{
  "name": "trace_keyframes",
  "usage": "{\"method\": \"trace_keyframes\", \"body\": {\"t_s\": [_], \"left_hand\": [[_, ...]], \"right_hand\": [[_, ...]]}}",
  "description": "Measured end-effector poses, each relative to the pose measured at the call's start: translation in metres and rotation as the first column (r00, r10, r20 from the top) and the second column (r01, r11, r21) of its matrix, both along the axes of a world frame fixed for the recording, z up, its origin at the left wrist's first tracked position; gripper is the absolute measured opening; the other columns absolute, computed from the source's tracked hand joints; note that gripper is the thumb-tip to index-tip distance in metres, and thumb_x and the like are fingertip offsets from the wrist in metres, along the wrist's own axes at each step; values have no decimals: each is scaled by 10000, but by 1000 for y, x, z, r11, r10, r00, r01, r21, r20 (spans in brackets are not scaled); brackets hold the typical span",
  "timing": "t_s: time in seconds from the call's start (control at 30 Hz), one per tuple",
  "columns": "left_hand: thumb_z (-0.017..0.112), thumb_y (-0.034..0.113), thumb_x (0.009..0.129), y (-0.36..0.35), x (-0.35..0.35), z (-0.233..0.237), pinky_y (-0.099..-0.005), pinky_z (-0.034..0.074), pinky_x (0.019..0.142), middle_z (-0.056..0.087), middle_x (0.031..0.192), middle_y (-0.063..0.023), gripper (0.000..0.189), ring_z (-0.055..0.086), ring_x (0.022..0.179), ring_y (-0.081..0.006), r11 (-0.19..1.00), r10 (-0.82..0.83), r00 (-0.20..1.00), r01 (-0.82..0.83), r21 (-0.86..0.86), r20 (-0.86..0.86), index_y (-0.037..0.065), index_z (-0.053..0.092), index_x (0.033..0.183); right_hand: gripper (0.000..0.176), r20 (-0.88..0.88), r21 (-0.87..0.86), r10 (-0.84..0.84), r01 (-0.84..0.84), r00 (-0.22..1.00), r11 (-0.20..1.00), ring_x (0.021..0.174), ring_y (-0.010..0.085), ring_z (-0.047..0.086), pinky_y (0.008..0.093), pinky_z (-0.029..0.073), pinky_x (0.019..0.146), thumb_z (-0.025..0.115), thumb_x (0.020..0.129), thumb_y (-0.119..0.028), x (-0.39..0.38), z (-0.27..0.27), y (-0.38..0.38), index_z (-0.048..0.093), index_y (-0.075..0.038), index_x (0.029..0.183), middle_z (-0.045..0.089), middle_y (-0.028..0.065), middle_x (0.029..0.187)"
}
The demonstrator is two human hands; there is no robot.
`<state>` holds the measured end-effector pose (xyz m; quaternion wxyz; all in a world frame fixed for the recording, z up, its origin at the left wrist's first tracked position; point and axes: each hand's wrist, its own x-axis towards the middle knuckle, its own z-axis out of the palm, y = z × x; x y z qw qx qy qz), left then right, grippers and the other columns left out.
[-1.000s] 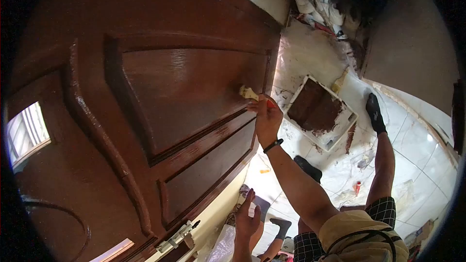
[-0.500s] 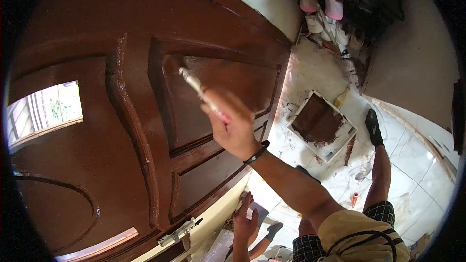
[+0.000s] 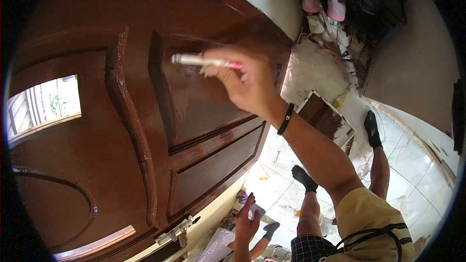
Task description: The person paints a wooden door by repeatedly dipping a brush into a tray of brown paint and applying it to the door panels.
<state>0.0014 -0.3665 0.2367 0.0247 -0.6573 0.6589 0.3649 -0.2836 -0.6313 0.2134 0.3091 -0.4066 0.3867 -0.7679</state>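
My right hand point(image 3: 247, 75) is closed round a slim white stick-like tool point(image 3: 196, 60) with a red part. Its outer end lies before the upper panel of a dark brown panelled door point(image 3: 131, 0); what is at the tip is hard to make out. A black band point(image 3: 285, 119) circles my right wrist. Low in the view, my left hand point(image 3: 247, 221) is raised with its fingers apart and nothing visible in it. It is nearest to the door's lower edge and the metal lock fitting point(image 3: 174, 231). Parts of the door look wet and glossy.
On the white tiled floor a white tray point(image 3: 350, 139) holds brown paint, partly behind my forearm. Shoes point(image 3: 336, 7) and dark items fill the top right. My socked foot point(image 3: 305, 178) stands near the tray. A clear-plastic-wrapped item point(image 3: 216, 245) lies at the bottom.
My right hand has moved up and right, and the tool has turned from slanted to nearly level. My forearm now covers part of the tray. The left hand has barely moved.
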Motion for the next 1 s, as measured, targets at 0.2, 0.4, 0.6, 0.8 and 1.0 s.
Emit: {"method": "trace_keyframes", "body": {"t_s": [0.2, 0.4, 0.6, 0.8, 1.0], "left_hand": [[601, 34, 887, 0, 5, -6, -408, 522, 962, 619, 1295, -240, 589, 642, 1170, -326, 997, -62, 998, 62, -36, -4, 15, 442, 1453], [614, 35, 876, -4, 6, -5, -401, 531, 945, 639, 1259, -238, 605, 651, 1153, -329, 992, -113, 994, 113, -49, 3, 17, 439, 1455], [613, 58, 881, 4, 7, -10, -408, 536, 935, 643, 1259, -228, 600, 650, 1153, -330, 997, -79, 997, 79, -22, 18, 30, 443, 1455], [599, 61, 885, 4, 6, -7, -407, 531, 947, 628, 1283, -231, 589, 646, 1161, -331, 998, -64, 998, 64, -1, 24, 26, 444, 1453], [600, 45, 876, -2, 5, -3, -407, 515, 975, 615, 1300, -236, 596, 633, 1184, -327, 993, -118, 993, 119, -29, 20, 12, 443, 1449]], "right_hand": [[374, -67, -121, -159, 150, 985, 981, 943, 275, 703, 335, 577, 811, 685, 845, 31, 67, -14, 34, 649, -3, 1216, 689, 158, 1121], [316, -145, -48, 315, -325, 938, 944, 1010, 260, 692, 398, 568, 908, 658, 906, -72, 113, -27, 110, 649, -18, 1217, 686, 122, 1147], [313, 233, 24, 299, -312, 925, 950, 782, 161, 722, 274, 583, 647, 571, 1001, -159, 82, -48, 49, 614, -12, 1274, 745, 123, 1016], [278, 592, -12, 42, -43, 805, 999, 966, 229, 719, 352, 603, 853, 552, 994, -44, 60, -13, 48, 585, 17, 1263, 720, 158, 1010], [262, 917, 89, -27, -135, 399, 987, 916, 274, 716, 418, 607, 856, 513, 1042, -153, 143, -85, 61, 602, 56, 1174, 705, 165, 1014]]}}
